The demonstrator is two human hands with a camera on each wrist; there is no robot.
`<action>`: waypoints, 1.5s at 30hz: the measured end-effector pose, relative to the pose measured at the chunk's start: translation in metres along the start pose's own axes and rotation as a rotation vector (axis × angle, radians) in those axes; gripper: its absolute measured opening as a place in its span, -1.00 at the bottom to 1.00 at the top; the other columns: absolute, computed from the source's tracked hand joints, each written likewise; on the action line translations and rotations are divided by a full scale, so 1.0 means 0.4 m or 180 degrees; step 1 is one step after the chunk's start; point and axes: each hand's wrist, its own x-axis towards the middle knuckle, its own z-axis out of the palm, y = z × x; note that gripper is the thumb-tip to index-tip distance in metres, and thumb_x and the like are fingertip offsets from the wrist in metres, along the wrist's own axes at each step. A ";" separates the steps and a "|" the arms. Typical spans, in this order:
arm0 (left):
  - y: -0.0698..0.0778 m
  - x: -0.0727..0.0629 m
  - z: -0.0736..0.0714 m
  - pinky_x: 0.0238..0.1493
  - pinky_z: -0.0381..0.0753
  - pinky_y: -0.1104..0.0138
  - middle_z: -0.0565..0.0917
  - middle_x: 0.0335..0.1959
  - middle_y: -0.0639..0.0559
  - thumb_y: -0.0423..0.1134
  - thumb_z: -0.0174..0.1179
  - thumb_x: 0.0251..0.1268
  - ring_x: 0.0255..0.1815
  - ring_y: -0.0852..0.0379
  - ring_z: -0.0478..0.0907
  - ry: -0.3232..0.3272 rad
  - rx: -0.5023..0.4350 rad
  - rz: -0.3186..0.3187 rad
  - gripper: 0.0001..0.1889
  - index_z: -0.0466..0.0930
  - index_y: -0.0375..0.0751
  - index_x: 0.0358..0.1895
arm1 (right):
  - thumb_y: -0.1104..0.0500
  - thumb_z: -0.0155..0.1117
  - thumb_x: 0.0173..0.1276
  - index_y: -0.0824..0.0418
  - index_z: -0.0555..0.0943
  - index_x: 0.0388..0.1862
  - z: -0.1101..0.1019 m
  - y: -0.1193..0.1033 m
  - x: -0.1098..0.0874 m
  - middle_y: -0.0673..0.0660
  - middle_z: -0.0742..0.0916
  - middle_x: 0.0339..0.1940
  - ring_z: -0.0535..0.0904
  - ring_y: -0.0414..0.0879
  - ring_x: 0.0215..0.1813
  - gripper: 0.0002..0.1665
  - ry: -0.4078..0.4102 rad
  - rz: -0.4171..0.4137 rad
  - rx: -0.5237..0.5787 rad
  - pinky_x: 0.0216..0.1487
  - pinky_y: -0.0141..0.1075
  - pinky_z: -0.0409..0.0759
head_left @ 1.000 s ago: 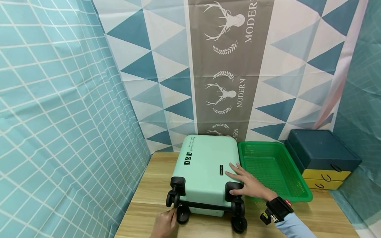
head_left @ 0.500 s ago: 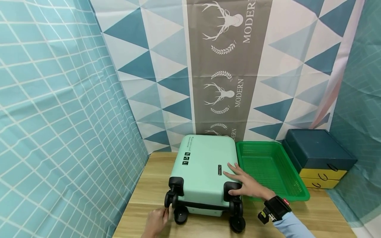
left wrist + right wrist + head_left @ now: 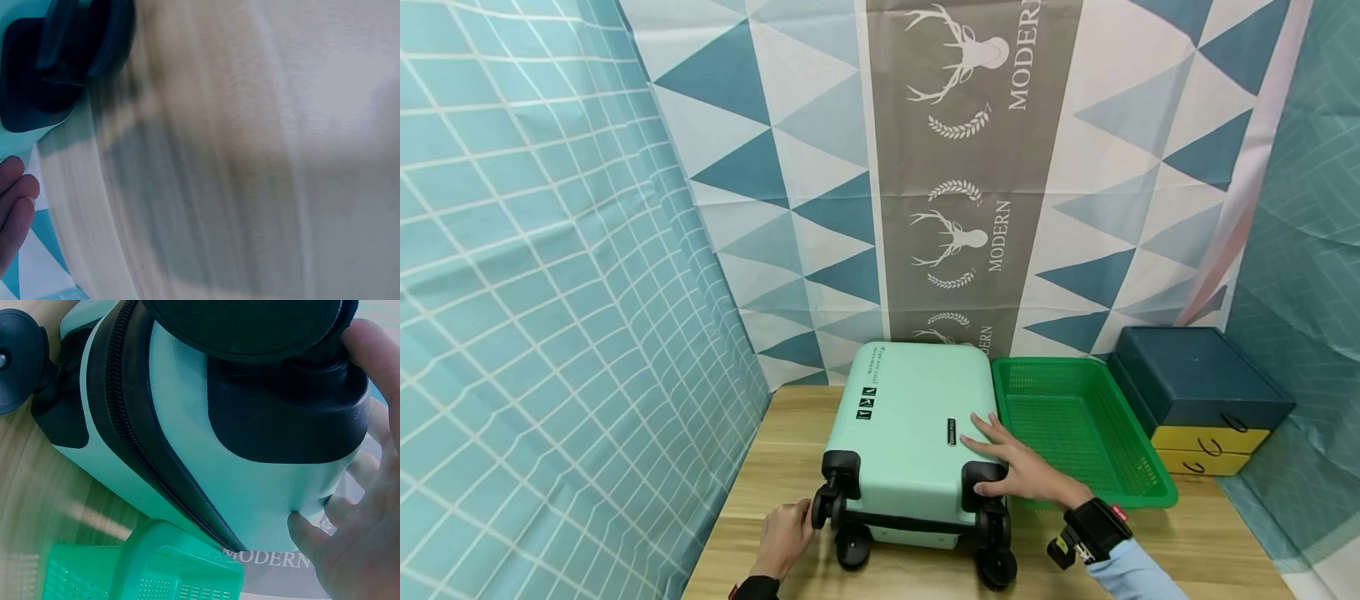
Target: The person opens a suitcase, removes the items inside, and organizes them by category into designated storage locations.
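Left hand [image 3: 786,533] has shifted leftward, the suitcase [image 3: 910,429] at its right.

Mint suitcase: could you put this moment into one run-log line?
mint suitcase: lying on wood-grain table | left hand: beside upper-left caster, grip unclear | right hand: spread on wheel-end corner | green plastic basket: right of suitcase

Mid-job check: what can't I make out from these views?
Whether the left hand pinches anything: head view, fingertips apparently behind the upper left wheel; left wrist view, hand cropped by the left edge.
Finest print on the suitcase: head view, too small.
Inside the yellow drawers: head view, hidden by their fronts.
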 end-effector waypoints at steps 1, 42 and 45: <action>-0.001 0.003 0.000 -0.70 0.14 0.46 0.26 -0.82 0.32 -0.40 0.33 0.19 -0.79 0.41 0.14 -0.0059 0.0003 -0.0036 -0.70 0.51 -0.05 -0.63 | -0.07 0.41 0.30 0.12 0.34 0.51 0.001 0.000 -0.001 0.28 0.06 0.61 -0.26 0.44 0.54 -0.14 -0.0005 0.0007 0.0007 0.21 0.51 0.07; 0.207 0.186 -0.093 0.02 0.56 -0.12 0.67 0.01 -0.29 -0.28 0.12 0.43 0.07 -0.28 0.59 0.0783 -0.0250 0.0692 -0.72 0.67 -0.40 0.02 | -0.19 0.37 0.31 0.00 0.10 0.62 -0.007 -0.021 -0.048 0.40 0.05 0.58 -0.04 0.48 0.50 0.03 0.0206 0.1011 0.0226 0.21 0.46 0.16; 0.268 0.192 -0.090 0.17 0.43 -0.16 0.55 0.22 -0.28 -0.12 -0.01 0.56 0.28 -0.29 0.44 0.0359 -0.0155 0.0986 -0.62 0.62 -0.30 0.15 | -0.22 0.36 0.30 -0.02 0.09 0.62 -0.007 -0.026 -0.048 0.30 0.18 0.57 0.05 0.43 0.50 0.04 0.0202 0.1009 0.0215 0.24 0.41 0.18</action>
